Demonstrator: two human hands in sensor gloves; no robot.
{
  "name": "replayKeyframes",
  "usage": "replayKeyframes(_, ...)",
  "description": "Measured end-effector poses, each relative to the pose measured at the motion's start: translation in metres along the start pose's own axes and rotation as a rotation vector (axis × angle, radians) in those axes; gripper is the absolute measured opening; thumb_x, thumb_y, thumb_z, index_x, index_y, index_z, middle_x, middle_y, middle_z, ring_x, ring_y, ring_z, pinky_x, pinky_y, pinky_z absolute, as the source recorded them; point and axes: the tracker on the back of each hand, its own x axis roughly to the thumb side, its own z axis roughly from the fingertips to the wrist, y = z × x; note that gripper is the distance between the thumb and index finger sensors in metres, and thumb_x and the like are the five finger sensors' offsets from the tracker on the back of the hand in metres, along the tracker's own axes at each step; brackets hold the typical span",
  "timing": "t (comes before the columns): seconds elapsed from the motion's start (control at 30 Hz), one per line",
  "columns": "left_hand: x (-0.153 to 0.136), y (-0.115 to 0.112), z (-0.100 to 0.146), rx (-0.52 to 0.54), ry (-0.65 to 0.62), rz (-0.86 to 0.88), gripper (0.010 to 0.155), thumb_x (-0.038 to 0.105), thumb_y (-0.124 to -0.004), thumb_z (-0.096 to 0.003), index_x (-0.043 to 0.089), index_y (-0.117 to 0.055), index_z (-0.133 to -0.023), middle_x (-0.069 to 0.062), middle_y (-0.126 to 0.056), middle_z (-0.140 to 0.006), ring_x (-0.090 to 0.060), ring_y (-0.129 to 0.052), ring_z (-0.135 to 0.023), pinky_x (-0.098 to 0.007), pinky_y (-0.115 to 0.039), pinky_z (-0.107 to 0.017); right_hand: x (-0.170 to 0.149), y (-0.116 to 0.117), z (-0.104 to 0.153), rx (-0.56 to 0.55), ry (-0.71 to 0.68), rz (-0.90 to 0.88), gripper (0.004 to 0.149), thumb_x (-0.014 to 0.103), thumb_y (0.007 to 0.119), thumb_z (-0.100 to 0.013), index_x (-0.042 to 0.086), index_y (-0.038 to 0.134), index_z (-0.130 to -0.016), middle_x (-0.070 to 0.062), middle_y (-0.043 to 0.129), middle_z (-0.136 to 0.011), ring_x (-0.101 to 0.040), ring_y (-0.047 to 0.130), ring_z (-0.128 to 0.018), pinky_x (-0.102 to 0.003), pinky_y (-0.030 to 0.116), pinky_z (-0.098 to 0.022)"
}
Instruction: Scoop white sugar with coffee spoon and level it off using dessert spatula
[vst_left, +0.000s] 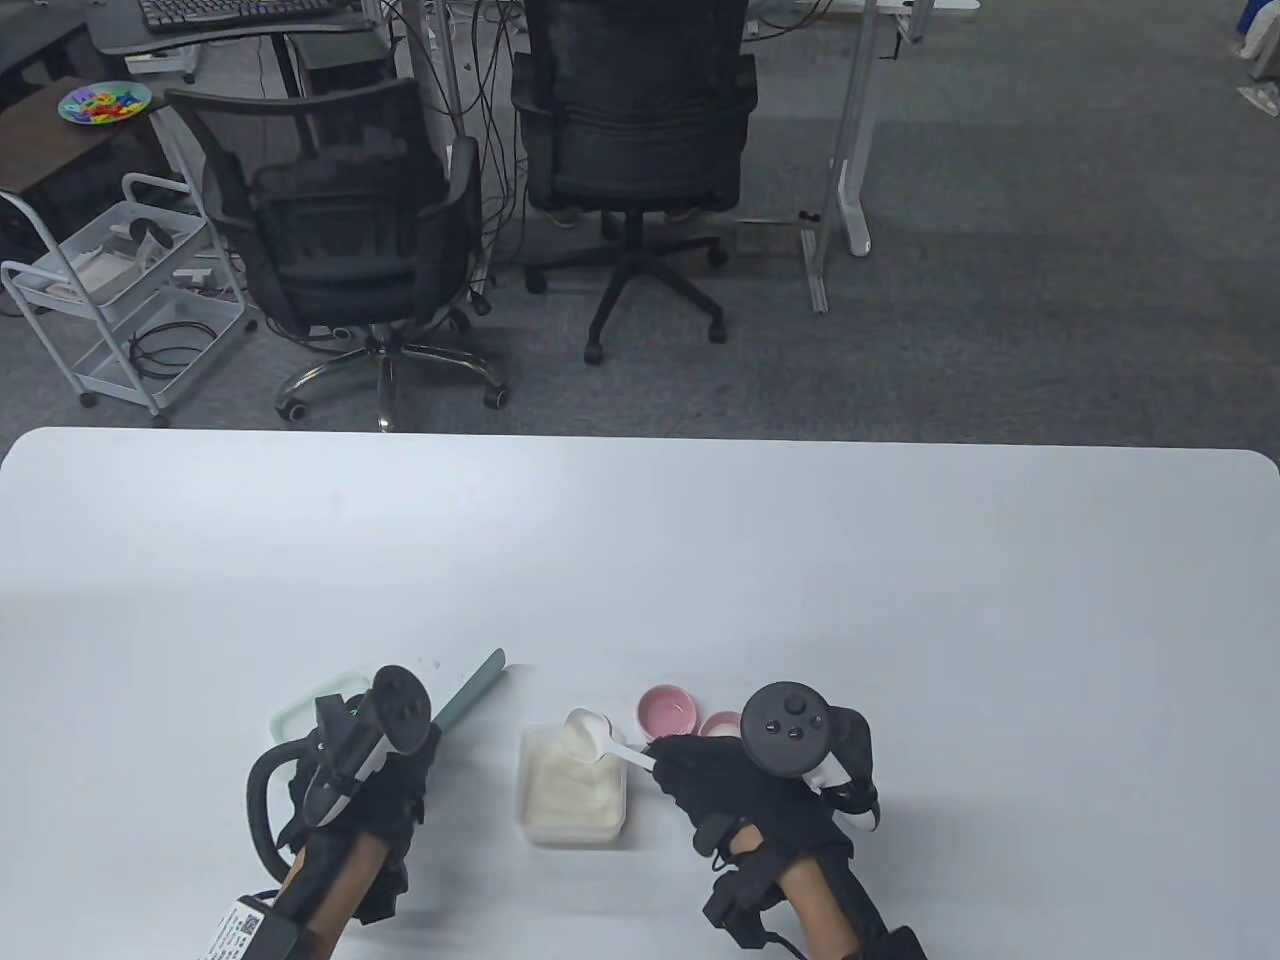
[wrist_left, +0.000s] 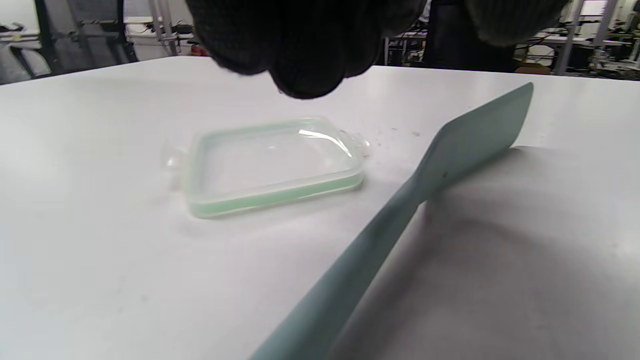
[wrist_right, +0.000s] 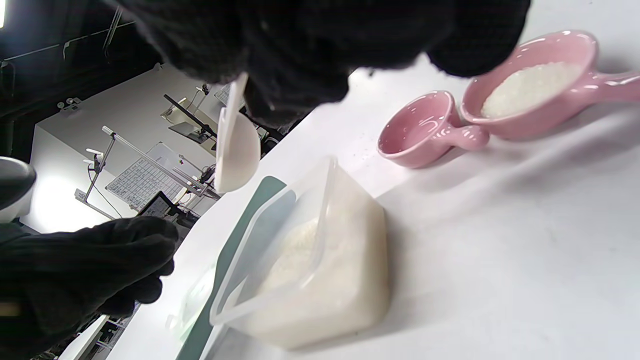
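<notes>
My right hand pinches the handle of a white coffee spoon. Its bowl hangs just above the far end of a clear tub of white sugar. In the right wrist view only the spoon's underside shows above the tub, so its load is hidden. My left hand holds the handle of a pale green dessert spatula, left of the tub. The blade points away from me and is raised slightly off the table, with a shadow under it.
The tub's clear green-rimmed lid lies flat to the left of the spatula. Two pink handled cups sit right of the tub: the smaller looks empty, the larger holds sugar. Office chairs stand beyond the table's far edge.
</notes>
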Motion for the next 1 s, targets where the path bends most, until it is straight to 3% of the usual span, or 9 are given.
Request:
replayKeyframes(0.2,0.0,-0.017,-0.011,-0.173,0.046,-0.108,0.061,0.063,-0.076,-0.0483,0.034,-0.067,-0.101,0.002,-0.088,-0.095,-0.019,-0.104,-0.069,-0.032,-0.09,-0.051,0.0,0.0,0.0,0.007,0.004,0.0,0.048,0.035,0.079,-0.051,0.009,0.086,-0.091,-0.003,0.097,-0.048,-0.02,0.089,-0.031,-0.051,0.076,-0.052)
replayKeyframes(0.37,0.006,-0.032,-0.017,-0.183,0.05,-0.163,0.059,0.063,-0.079,-0.0468,0.033,-0.073,-0.098,0.005,-0.093,-0.089,-0.018,-0.107,-0.064,-0.03,-0.092,-0.047,0.0,0.002,0.0,0.018,0.009,0.011,0.048,0.035,0.079,-0.051,0.009,0.085,-0.091,-0.004,0.097,-0.048,-0.02,0.089,-0.031,-0.051,0.076,-0.053)
replayKeyframes(0.53,0.019,-0.046,-0.017,-0.111,0.06,-0.253,0.052,0.057,-0.084,-0.0453,0.031,-0.081,-0.09,0.009,-0.096,-0.081,-0.017,-0.107,-0.061,-0.031,-0.092,-0.047,0.001,0.002,0.0,0.021,0.011,0.017,0.048,0.035,0.079,-0.051,0.009,0.085,-0.091,-0.004,0.097,-0.048,-0.02,0.089,-0.031,-0.051,0.076,-0.053)
replayKeyframes(0.67,0.024,-0.049,-0.015,-0.089,0.071,-0.296,0.053,0.058,-0.083,-0.0465,0.03,-0.08,-0.091,0.007,-0.095,-0.083,-0.017,-0.106,-0.063,-0.032,-0.091,-0.048,0.001,0.002,0.0,0.019,0.01,0.017,0.048,0.035,0.079,-0.051,0.009,0.085,-0.091,-0.004,0.097,-0.048,-0.02,0.089,-0.031,-0.051,0.075,-0.053)
replayKeyframes(0.77,0.023,-0.055,-0.017,-0.133,0.073,-0.293,0.052,0.058,-0.084,-0.0467,0.032,-0.079,-0.092,0.008,-0.093,-0.085,-0.016,-0.106,-0.065,-0.032,-0.091,-0.049,0.0,0.002,0.0,0.022,0.011,0.015,0.048,0.034,0.079,-0.051,0.009,0.085,-0.091,-0.004,0.097,-0.048,-0.02,0.089,-0.031,-0.051,0.075,-0.053)
replayKeyframes(1.0,0.015,-0.048,-0.02,-0.175,0.05,-0.21,0.049,0.056,-0.082,-0.0483,0.033,-0.081,-0.091,0.009,-0.093,-0.086,-0.015,-0.107,-0.067,-0.031,-0.092,-0.05,-0.002,-0.002,0.001,0.016,0.013,-0.014,0.048,0.034,0.079,-0.051,0.009,0.085,-0.091,-0.004,0.097,-0.048,-0.02,0.089,-0.032,-0.051,0.075,-0.053)
